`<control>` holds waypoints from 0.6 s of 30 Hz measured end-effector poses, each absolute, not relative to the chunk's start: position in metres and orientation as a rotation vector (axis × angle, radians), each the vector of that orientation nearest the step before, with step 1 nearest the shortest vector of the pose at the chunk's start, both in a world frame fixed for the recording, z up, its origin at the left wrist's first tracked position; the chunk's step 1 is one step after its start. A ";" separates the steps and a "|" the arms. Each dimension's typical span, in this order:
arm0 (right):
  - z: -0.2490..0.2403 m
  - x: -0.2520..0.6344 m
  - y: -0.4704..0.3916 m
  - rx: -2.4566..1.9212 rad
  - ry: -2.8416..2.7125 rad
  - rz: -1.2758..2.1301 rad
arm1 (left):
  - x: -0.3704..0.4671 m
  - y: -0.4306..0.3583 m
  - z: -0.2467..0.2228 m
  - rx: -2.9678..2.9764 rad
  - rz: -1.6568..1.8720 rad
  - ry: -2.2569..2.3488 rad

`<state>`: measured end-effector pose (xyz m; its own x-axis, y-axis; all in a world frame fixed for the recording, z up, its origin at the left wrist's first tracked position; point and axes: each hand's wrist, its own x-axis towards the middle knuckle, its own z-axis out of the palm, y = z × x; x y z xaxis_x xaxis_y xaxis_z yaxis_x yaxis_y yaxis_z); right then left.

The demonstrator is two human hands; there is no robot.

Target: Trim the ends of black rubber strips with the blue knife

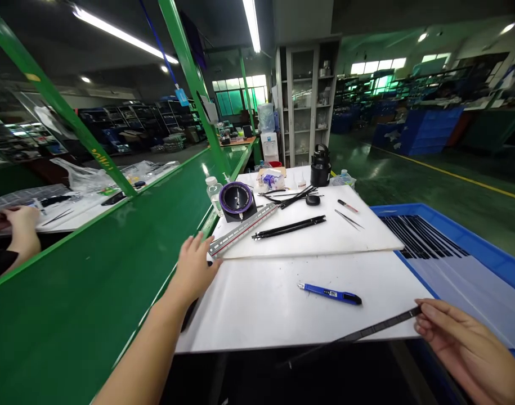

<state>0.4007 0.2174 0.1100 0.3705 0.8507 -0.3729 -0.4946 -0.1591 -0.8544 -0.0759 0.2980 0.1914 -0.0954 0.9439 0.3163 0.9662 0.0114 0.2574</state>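
My right hand (460, 332) pinches one end of a thin black strip (375, 328) at the near right of the table. The strip slants down to the left, past the table's front edge. At the near end of a grey triangular ruler (242, 230) with a red line, my left hand (195, 267) is spread; whether it touches the ruler I cannot tell. A blue utility knife (331, 293) lies between my hands. Beyond it, on a white board (308, 245), rests a bundle of black strips (289, 228), with more strips (297, 196) crossed behind.
Right of the table, a blue tray (504, 284) holds several black strips in a row. Tweezers (348, 219), a black round-cornered case (312, 200), a purple-rimmed bowl (236, 198) and a black flask (320, 167) stand or lie on the board. A green partition (92, 270) borders the left, with another person's hands beyond.
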 end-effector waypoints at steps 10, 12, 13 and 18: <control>0.084 0.425 0.211 -1.176 -0.437 1.182 | -0.102 0.301 0.200 -2.039 -0.931 -2.507; 0.099 0.417 0.220 -1.159 -0.523 1.137 | -0.101 0.269 0.205 -1.956 -1.063 -2.564; 0.112 0.410 0.225 -1.155 -0.566 1.106 | -0.098 0.253 0.206 -1.943 -1.136 -2.583; 0.198 0.361 0.247 -1.090 -0.738 0.956 | -0.072 0.185 0.209 -2.105 -1.537 -2.657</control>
